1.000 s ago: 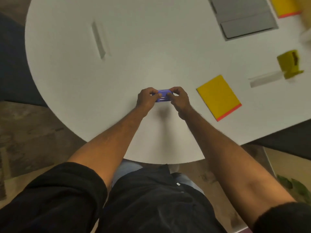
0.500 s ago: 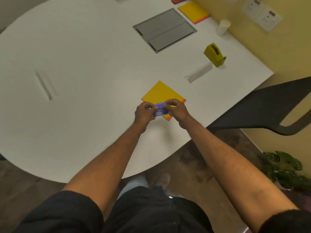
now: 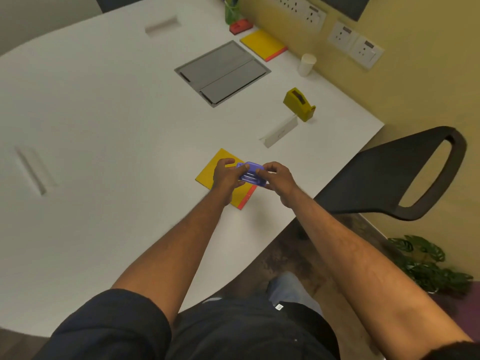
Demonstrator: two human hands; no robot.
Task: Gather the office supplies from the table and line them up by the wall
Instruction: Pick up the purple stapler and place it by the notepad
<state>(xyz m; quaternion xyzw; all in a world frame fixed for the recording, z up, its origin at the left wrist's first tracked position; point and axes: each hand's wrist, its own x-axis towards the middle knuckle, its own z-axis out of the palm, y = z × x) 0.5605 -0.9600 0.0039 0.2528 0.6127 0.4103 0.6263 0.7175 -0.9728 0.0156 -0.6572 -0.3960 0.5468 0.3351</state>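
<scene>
A small purple box [image 3: 251,174] is held above the white table [image 3: 104,126] by both hands: my left hand [image 3: 225,175] grips its left end and my right hand [image 3: 275,175] its right end. Under the hands lies a yellow notepad [image 3: 210,172] with an orange edge. A yellow tape dispenser [image 3: 298,103] and a white folded card [image 3: 280,132] sit further right. By the yellow wall stand a second yellow notepad [image 3: 262,44], a red item [image 3: 240,26], a green pen cup [image 3: 232,13] and a white paper cup [image 3: 307,64].
A grey cable hatch [image 3: 222,72] is set in the tabletop. A black chair [image 3: 394,175] stands at the table's right edge, with a potted plant [image 3: 426,263] on the floor behind it. Wall sockets [image 3: 355,45] sit above the table.
The view has swung toward the wall. Both hands have carried the purple box to the right, from bare table to above the yellow notepad.
</scene>
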